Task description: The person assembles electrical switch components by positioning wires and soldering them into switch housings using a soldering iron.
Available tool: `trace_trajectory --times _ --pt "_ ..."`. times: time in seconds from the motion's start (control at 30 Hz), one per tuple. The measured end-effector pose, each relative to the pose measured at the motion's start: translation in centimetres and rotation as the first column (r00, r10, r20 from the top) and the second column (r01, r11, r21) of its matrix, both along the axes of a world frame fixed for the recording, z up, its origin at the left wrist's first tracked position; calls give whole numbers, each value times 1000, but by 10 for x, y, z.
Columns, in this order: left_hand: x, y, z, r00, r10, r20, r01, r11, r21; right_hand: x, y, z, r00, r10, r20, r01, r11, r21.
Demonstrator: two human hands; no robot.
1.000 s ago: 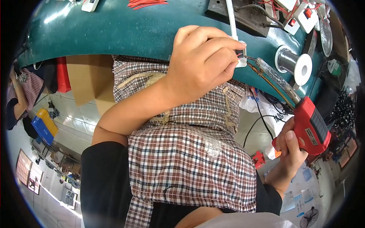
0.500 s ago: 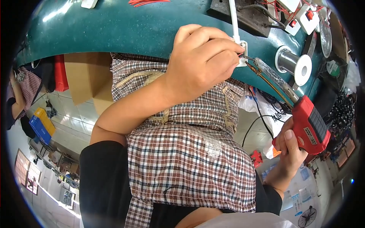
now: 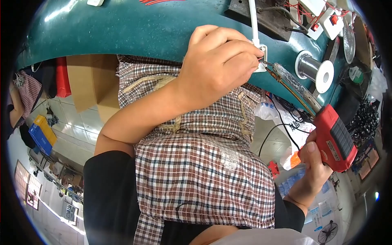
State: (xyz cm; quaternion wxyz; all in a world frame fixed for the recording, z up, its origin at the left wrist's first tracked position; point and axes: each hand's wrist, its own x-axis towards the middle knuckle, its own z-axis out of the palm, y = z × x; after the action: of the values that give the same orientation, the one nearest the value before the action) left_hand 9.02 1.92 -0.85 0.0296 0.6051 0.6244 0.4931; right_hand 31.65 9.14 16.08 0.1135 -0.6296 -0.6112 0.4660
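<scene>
My right hand [image 3: 316,163] is wrapped round the handle of a red and black soldering gun [image 3: 331,136], its long metal barrel slanting up to the left. The tip reaches a small white plastic housing [image 3: 263,52] at the bench edge, close to my left fingertips. A white cable [image 3: 253,24] runs up from that housing. My left hand [image 3: 222,67] is closed in a pinch over the housing's left side and covers part of it. Something small and dark, with a trace of red, shows at the fingertips; what they pinch is mostly hidden.
Right of the housing lies a spool of solder wire [image 3: 312,68] on the green bench [image 3: 134,32]. White switch sockets [image 3: 330,22] with red wires sit beside a dark metal block [image 3: 265,18]. Red wires [image 3: 161,1] lie at the far edge. Another person's arm [image 3: 16,104] shows at left.
The soldering gun's handle and my right hand have shifted slightly down and right, while its tip stays at the housing. My left hand keeps its pinch, nearly still.
</scene>
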Motion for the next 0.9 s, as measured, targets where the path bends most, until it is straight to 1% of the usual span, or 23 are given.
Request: trace_trajectory --times 0.07,0.13,0.23,0.27,0.33,0.47,0.53,0.67,0.73,0.87,0.9 --pt "0 0 0 1000 -3 15 3 1000 -1 2 1 -2 1000 7 15 -7 1000 8" --pt "0 0 0 1000 -4 18 4 1000 -3 9 3 -9 982 185 -37 -180 978 110" --pt "0 0 0 1000 -6 19 6 1000 -7 8 1 -9 984 176 -35 -168 972 161" --pt "0 0 0 1000 -7 18 7 1000 -8 6 1 -9 984 176 -34 -169 972 162" --pt "0 0 0 1000 -5 18 5 1000 -5 4 0 -9 993 118 -29 -113 985 134" --pt "1 1 -1 1000 1 10 -1 1000 -11 6 1 -7 991 134 1 -133 983 127" --pt "1 1 -1 1000 1 12 0 1000 -12 0 3 2 999 45 -22 -46 999 -20" --pt "1 1 -1 1000 1 13 -1 1000 -7 2 4 2 998 69 6 -69 997 -21" --pt "1 1 -1 1000 -2 10 2 1000 -5 0 2 3 999 31 35 -31 1000 -5" --pt "1 1 -1 1000 -5 14 5 1000 -7 4 -1 1 999 25 27 -25 999 21" --pt "1 1 -1 1000 -5 14 5 1000 -7 2 -2 -2 996 50 67 -58 991 123"
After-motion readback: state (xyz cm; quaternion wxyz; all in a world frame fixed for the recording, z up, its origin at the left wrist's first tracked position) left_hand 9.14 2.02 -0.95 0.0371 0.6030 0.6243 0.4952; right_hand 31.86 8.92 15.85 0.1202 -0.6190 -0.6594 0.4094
